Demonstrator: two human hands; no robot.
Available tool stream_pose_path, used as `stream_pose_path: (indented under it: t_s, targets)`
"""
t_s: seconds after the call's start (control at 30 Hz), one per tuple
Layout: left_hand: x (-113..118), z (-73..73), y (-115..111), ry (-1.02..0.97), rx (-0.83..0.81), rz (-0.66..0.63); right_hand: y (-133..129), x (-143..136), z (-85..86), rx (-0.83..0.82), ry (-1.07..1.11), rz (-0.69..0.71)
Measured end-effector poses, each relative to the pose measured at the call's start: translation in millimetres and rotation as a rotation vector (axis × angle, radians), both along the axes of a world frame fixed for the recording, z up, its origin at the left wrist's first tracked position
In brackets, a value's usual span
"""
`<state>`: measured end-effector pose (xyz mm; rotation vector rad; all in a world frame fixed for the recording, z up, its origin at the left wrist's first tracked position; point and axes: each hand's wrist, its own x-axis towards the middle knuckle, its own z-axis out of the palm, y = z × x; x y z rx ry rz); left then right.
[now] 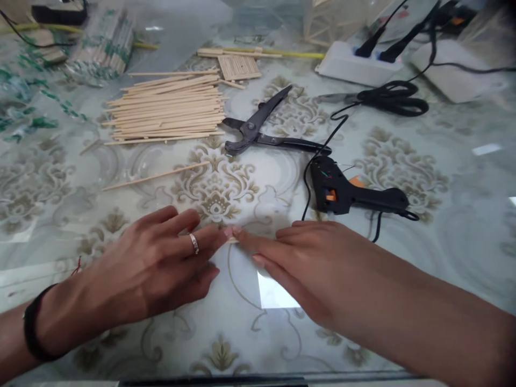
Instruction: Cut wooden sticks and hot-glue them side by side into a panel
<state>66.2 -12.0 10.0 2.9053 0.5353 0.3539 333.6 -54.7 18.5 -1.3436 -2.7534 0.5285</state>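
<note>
At the middle of the table, the fingertips of both hands meet over a short pale piece of wooden stick [233,240], which they mostly cover. My left hand [161,252], with a ring on one finger, presses on it with an outstretched index finger; its thumb is apart and the other fingers are bent. From the other side my right hand [306,258] holds the same piece down with its index fingertip, thumb lower and apart. A black glue gun [334,188] lies just beyond the right hand. One loose wooden stick [157,176] lies beyond the left hand.
A pile of wooden sticks [165,110] lies at the back left beside a small stick panel [239,67]. Dark hand cutters [252,126] lie open in the middle. Black-handled scissors [395,99], cables and a white power strip [358,64] occupy the back right. Wrapped stick bundles [102,45] lie far left.
</note>
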Motion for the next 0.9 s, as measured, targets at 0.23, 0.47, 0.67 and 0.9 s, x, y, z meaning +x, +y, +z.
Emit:
stream_pose_path:
  t_s: [0.23, 0.47, 0.67, 0.9]
  targets:
    - [1, -3.1, 2, -0.032, 0.028, -0.009, 16, 7, 17.6, -0.301, 0.223, -0.123]
    - [0, -4.8, 2, -0.014, 0.021, 0.003, 22, 6, 19.1, -0.527, 0.350, -0.181]
    - [0, -4.4, 1, -0.025, 0.051, -0.005, 24, 6, 17.8, -0.438, 0.379, -0.247]
    - [1, -2.2, 2, 0.002, 0.009, -0.009, 17, 2, 14.7, -0.188, 0.234, -0.117]
